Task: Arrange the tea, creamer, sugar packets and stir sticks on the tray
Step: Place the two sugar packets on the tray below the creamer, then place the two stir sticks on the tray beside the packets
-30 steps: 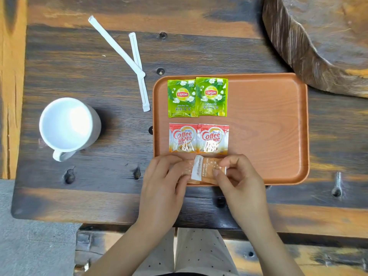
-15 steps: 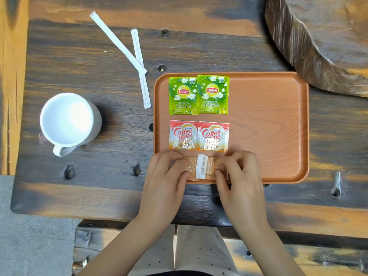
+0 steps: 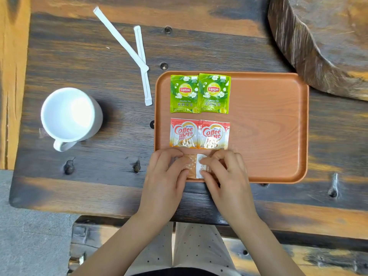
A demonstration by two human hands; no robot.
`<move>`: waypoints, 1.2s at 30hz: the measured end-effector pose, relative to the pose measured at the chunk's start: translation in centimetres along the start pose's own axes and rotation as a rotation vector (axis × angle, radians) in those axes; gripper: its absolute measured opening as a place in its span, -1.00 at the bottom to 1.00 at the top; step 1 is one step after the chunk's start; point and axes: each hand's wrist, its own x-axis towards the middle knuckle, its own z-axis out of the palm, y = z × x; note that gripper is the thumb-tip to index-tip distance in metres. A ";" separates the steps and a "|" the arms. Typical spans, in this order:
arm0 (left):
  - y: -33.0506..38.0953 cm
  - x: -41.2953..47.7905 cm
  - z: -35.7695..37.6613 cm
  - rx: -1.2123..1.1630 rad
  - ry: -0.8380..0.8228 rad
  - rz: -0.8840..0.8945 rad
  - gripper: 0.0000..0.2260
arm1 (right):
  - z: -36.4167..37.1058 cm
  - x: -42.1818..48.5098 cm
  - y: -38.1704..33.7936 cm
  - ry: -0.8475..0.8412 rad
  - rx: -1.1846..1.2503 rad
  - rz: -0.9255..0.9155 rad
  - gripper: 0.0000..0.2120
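An orange tray (image 3: 268, 126) lies on the dark wooden table. Two green Lipton tea packets (image 3: 200, 94) sit side by side at its far left. Below them lie two red Coffee mate creamer packets (image 3: 199, 134). At the tray's near left corner, orange sugar packets (image 3: 194, 166) lie flat, mostly covered by my fingers. My left hand (image 3: 165, 176) presses their left part and my right hand (image 3: 225, 174) pinches their right part. Two white wrapped stir sticks (image 3: 139, 60) lie crossed on the table, left of the tray's far corner.
A white mug (image 3: 68, 114) stands on the table to the left, handle toward me. A large rough wooden slab (image 3: 322, 40) rises at the far right, close to the tray's corner. The table's near edge runs just below my wrists.
My hands have shifted the sugar packets slightly farther onto the tray and closed in over them; my right fingers now cover more of the right packet.
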 end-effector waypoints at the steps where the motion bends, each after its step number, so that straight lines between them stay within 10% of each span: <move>1: 0.0 0.0 0.0 -0.001 -0.002 0.001 -0.81 | 0.0 0.0 0.0 -0.010 -0.001 -0.002 -0.80; 11: 0.5 2.1 -3.4 -0.096 0.055 0.018 -0.85 | -2.1 1.5 -1.7 -0.054 0.128 0.028 -0.82; 20: -4.1 18.5 -11.1 -0.356 0.181 -0.589 -0.78 | -2.4 18.1 -7.7 -0.055 0.232 0.083 -0.90; 36: -11.2 28.4 -12.8 -0.016 0.065 -0.645 -0.55 | 3.4 31.0 -12.0 -0.208 -0.284 0.260 -0.51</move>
